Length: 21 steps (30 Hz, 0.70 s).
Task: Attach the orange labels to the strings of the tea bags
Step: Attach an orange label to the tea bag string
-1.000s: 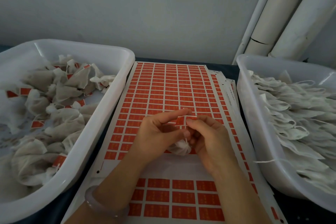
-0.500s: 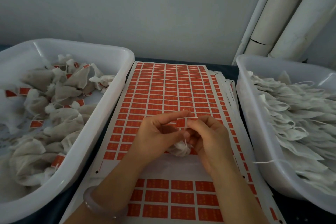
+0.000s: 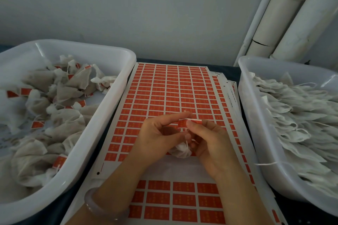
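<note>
My left hand (image 3: 157, 139) and my right hand (image 3: 210, 144) meet above a sheet of orange labels (image 3: 164, 93). Between their fingertips they pinch one orange label (image 3: 184, 123), with a thin white string (image 3: 187, 143) running down from it. A small white tea bag (image 3: 180, 150) hangs at the end of that string, tucked under both palms. The label is partly hidden by my thumbs.
A white tub (image 3: 102, 115) on the left holds several tea bags with orange labels attached. Another white tub (image 3: 256, 133) on the right is full of unlabelled bags with loose strings. More label sheets lie stacked beneath the top one. White pipes (image 3: 285, 14) stand at the back right.
The label has shifted slightly between my fingertips and now shows more clearly between both thumbs. My hands stay in the same place over the sheet.
</note>
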Tool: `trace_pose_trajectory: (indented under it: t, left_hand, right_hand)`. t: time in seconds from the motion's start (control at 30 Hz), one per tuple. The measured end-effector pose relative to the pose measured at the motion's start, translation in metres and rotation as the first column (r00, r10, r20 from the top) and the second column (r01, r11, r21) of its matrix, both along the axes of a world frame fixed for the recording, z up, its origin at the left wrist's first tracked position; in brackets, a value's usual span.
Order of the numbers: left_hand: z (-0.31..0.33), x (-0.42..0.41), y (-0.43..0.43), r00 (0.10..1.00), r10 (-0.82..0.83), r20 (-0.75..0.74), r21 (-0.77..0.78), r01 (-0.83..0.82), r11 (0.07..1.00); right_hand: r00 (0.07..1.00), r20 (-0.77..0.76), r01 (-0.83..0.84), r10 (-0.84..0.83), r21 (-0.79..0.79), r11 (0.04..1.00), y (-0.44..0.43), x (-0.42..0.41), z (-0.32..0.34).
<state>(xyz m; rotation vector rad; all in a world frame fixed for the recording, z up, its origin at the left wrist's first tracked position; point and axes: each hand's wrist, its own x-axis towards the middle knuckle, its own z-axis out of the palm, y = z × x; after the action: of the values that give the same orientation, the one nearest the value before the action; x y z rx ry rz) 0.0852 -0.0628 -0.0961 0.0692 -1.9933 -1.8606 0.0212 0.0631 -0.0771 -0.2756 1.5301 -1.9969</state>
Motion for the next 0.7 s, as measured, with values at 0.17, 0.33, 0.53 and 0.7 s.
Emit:
trace_pose_trajectory:
  t: [0.17, 0.33, 0.53, 0.7]
  left_hand:
    - [-0.0027, 0.0005, -0.0017, 1.0, -0.03, -0.006, -0.003, 0.03, 1.0]
    - [-0.0031, 0.0001, -0.002, 0.999, -0.033, -0.005, -0.006, 0.033, 0.999]
    - [-0.0013, 0.0009, -0.001, 0.999, -0.045, -0.024, -0.009, 0.045, 0.999]
    - [0.0003, 0.0014, -0.0001, 0.999, -0.048, -0.007, -0.004, 0.048, 0.999]
  right_hand:
    - [0.995, 0.068, -0.074, 0.075, -0.011, 0.997, 0.0012, -0.0024, -0.0005]
    - [0.995, 0.08, -0.054, 0.054, -0.014, 0.998, 0.0002, -0.0026, -0.0029]
    - [0.997, 0.076, -0.035, 0.034, 0.003, 0.999, -0.0009, -0.0019, -0.0056]
    - [0.997, 0.072, -0.001, 0.0, 0.011, 1.0, -0.0024, -0.0004, -0.006]
